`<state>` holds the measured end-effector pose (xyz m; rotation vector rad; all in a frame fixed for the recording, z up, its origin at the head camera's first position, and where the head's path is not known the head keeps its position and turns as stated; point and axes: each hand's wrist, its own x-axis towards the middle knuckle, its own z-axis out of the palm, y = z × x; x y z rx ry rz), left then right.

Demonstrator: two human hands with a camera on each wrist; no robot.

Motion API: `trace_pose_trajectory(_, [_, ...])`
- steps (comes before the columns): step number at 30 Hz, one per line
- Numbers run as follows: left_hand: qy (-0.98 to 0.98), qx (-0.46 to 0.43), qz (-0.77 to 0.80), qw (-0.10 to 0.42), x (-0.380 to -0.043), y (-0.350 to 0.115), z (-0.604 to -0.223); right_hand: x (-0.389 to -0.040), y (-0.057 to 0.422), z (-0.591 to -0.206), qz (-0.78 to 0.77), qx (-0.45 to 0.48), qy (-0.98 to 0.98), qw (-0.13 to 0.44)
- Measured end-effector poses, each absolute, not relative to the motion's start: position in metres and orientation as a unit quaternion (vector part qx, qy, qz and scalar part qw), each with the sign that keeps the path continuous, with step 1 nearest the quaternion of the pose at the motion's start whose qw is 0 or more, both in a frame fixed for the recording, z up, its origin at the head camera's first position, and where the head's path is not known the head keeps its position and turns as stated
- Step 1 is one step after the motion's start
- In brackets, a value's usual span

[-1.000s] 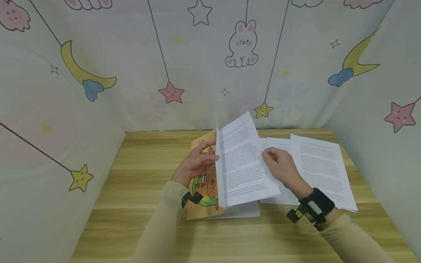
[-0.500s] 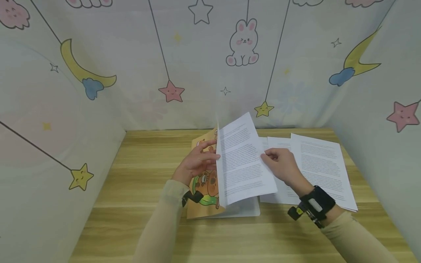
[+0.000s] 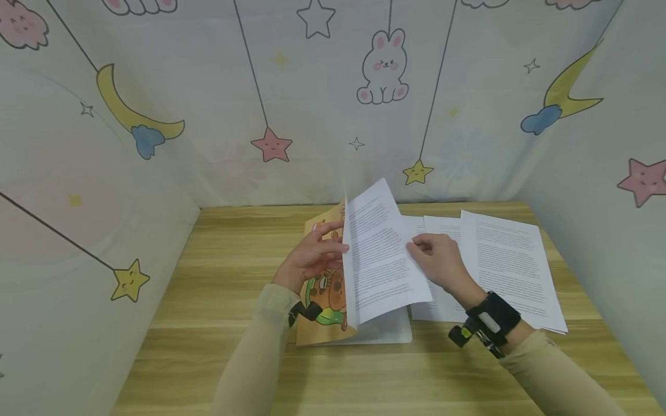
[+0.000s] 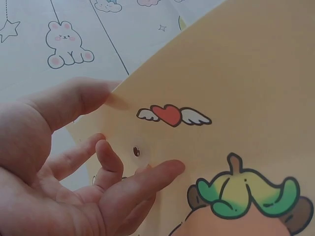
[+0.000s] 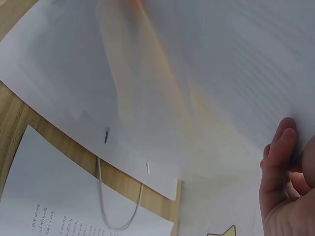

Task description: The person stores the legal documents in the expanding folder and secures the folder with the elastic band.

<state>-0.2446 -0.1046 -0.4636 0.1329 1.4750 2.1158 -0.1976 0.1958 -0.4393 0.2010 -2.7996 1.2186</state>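
Note:
An orange folder (image 3: 317,332) with cartoon animals on its cover stands partly opened mid-table. My left hand (image 3: 304,260) holds that cover's raised edge; in the left wrist view the thumb lies at the edge and the other fingers spread over the printed front (image 4: 236,98). A printed sheet of paper (image 3: 382,260) slants up from inside the cover. My right hand (image 3: 442,263) pinches its right edge between thumb and fingers. In the right wrist view, the hand (image 5: 280,182) grips the paper from beside, and the folder's pale back panel carries a thin elastic loop (image 5: 118,227).
More printed sheets (image 3: 512,271) lie overlapping on the wooden table (image 3: 218,300) right of the folder, some under my right hand. A cartoon-patterned cloth wall (image 3: 317,86) stands behind the table and along both sides.
My right hand has shifted slightly left, carrying the sheet's free edge left toward the cover. The left hand and the folder stay where they were.

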Motion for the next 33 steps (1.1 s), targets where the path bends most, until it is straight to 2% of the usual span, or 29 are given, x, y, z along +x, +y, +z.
trace_pose_trajectory(12, [0.546, 0.040, 0.791, 0.271, -0.242, -0.105, -0.461, -0.195, 0.199, -0.434, 0.399, 0.049, -0.915, 0.035])
trace_pose_trajectory(33, [0.552, 0.046, 0.786, 0.275, -0.243, -0.102, -0.458, -0.198, 0.179, -0.443, 0.407, 0.078, -0.908, 0.061])
